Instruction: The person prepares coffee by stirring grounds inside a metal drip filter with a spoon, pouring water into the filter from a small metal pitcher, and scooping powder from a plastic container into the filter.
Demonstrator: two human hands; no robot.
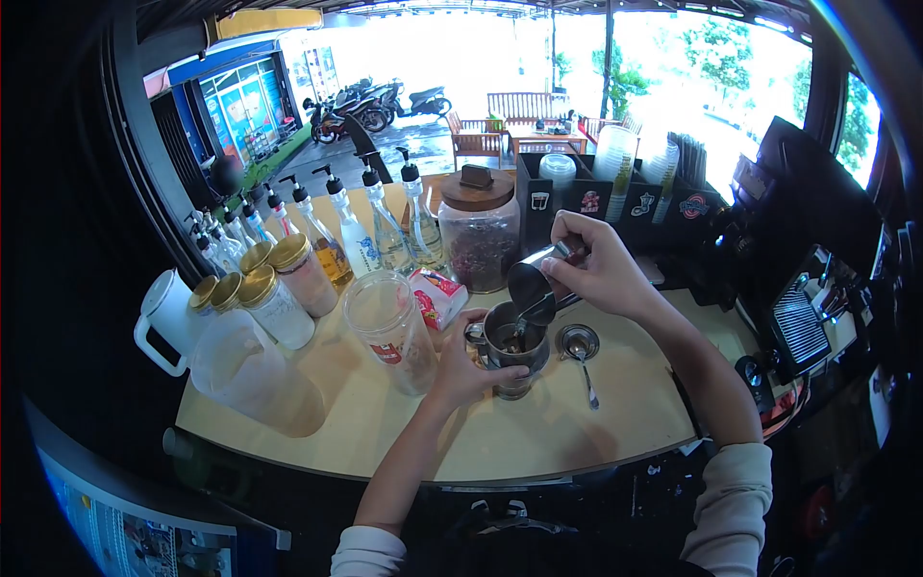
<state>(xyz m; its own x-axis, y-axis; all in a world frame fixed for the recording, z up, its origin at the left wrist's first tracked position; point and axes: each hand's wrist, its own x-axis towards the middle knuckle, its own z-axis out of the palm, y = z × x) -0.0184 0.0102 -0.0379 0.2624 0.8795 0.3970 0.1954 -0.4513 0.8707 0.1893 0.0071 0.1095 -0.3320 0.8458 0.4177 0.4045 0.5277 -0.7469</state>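
My left hand (460, 373) is wrapped round a metal pitcher (519, 377) standing upright on the counter, its handle at the left. Above it, my right hand (601, 264) grips a second, dark metal pitcher (532, 291), tilted with its mouth down toward the lower one. Dark liquid appears to run between them. To the right lies a spoon (586, 377) with its bowl end in a small round metal dish (578, 338). Close to my left hand stands a tall clear plastic jar (392, 337) with a red label. Behind it is a red and white packet (437, 296).
At the back stand a wooden-lidded glass jar (478, 236), several pump bottles (351, 226) and a black cup holder (586, 197). Gold-lidded jars (279, 303), a white jug (165, 313) and a translucent pitcher (240, 370) crowd the left. An espresso machine (803, 298) is at the right.
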